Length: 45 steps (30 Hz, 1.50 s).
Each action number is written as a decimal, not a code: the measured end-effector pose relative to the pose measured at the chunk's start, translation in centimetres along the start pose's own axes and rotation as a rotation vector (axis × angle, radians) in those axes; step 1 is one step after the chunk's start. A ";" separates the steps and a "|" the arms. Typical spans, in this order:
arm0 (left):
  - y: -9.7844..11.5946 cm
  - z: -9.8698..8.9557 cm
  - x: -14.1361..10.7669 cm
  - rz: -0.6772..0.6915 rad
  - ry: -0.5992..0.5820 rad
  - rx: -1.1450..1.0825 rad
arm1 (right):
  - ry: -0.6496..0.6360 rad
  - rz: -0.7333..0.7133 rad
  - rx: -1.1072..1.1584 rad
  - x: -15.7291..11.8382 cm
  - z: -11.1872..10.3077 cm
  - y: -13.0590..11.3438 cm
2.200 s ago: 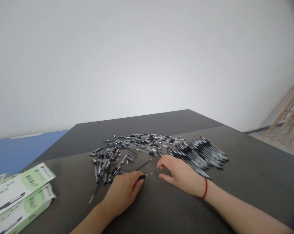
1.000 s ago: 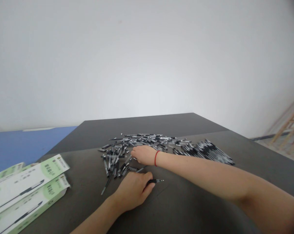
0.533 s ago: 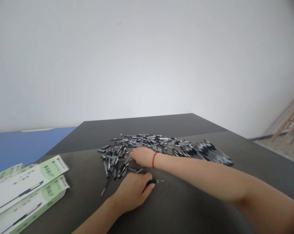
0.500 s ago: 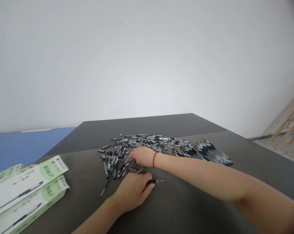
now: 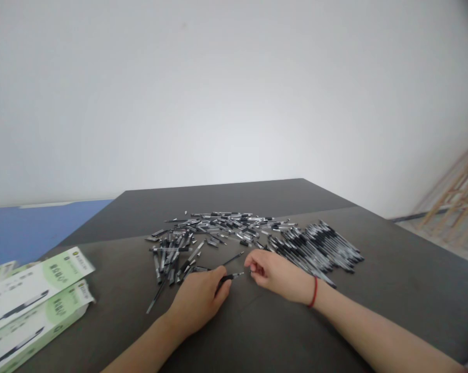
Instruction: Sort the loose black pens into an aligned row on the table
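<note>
Your left hand (image 5: 198,296) has its grip closed around a slim black-and-clear pen (image 5: 228,277) over the dark grey, flat counter (image 5: 280,331), tip toward your curled right hand (image 5: 276,273), whose contents I can't tell. Best brace the barrel steadily, clear of its point.

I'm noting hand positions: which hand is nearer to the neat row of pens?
Right. The right hand is at the left side of the row of pens; touching is unclear. The left hand is farther left, holding a pen.
</note>
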<state>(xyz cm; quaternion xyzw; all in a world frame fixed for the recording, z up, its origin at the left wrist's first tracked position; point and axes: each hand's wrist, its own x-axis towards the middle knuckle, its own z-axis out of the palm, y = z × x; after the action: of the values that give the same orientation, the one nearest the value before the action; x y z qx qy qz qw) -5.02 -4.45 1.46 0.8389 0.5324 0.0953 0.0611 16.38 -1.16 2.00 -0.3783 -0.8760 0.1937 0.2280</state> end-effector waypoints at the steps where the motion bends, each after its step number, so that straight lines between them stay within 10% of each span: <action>1: 0.0 0.0 0.0 0.001 -0.004 0.003 | -0.003 -0.003 -0.008 0.1 0.2 0.0; 45: 0.6 -0.4 -0.1 0.039 -0.029 0.103 | -0.010 -0.071 -0.066 0.3 1.4 -1.0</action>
<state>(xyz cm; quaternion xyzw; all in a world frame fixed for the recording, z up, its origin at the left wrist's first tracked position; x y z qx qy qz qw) -4.64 -4.78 1.98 0.8525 0.5191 0.0566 0.0236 14.85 -1.80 1.45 -0.3531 -0.8960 0.1584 0.2176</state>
